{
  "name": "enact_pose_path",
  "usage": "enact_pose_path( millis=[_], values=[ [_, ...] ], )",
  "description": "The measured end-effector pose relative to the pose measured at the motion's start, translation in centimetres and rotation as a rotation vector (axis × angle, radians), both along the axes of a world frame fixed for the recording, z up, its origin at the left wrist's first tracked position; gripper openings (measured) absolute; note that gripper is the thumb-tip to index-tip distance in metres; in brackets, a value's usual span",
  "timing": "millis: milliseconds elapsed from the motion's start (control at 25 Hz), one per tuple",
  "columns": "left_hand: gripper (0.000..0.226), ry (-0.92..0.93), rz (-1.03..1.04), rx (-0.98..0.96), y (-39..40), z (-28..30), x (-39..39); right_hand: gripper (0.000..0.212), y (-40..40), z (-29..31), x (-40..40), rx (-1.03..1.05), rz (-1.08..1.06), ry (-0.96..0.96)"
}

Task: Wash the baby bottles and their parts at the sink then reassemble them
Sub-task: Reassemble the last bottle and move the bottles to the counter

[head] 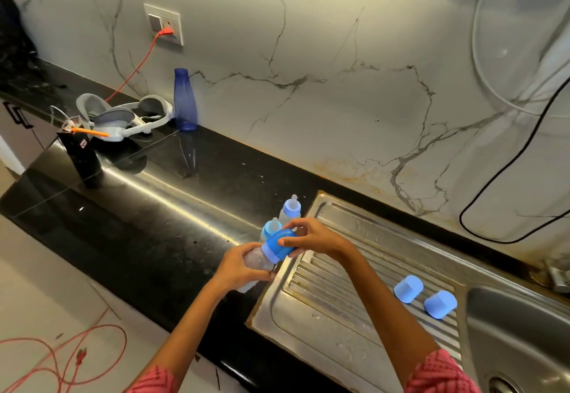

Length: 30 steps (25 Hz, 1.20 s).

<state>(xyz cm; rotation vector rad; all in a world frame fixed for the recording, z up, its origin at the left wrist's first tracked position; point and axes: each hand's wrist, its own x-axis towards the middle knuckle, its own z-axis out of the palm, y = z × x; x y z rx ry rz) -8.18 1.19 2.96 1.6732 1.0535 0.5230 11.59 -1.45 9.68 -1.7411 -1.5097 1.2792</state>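
Hands gripping bottle (257, 264) (left (243, 269)) and blue cap (279, 246) (right (311, 236)) over drainboard's (324, 324) left edge, two caps (407, 288) aside.

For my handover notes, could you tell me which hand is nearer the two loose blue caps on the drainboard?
Right. The right hand is nearer the two loose blue caps; the left hand is farther left.

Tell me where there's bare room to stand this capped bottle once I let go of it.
Free: the black counter between the dark blue bottle and the two standing baby bottles; also the ribbed drainboard between your right hand and the two loose caps. Crowded: the drainboard's left edge, where your left hand holds the capped bottle.
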Motion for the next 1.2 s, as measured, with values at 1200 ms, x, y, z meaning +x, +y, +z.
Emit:
enact_pose_path(
  millis=[1200],
  values=[
    [0.065,-0.042,0.209,-0.082,5.3,-2.3,0.5,0.045,10.4,-0.1,3.0,0.052,0.003,-0.745]
  ],
)
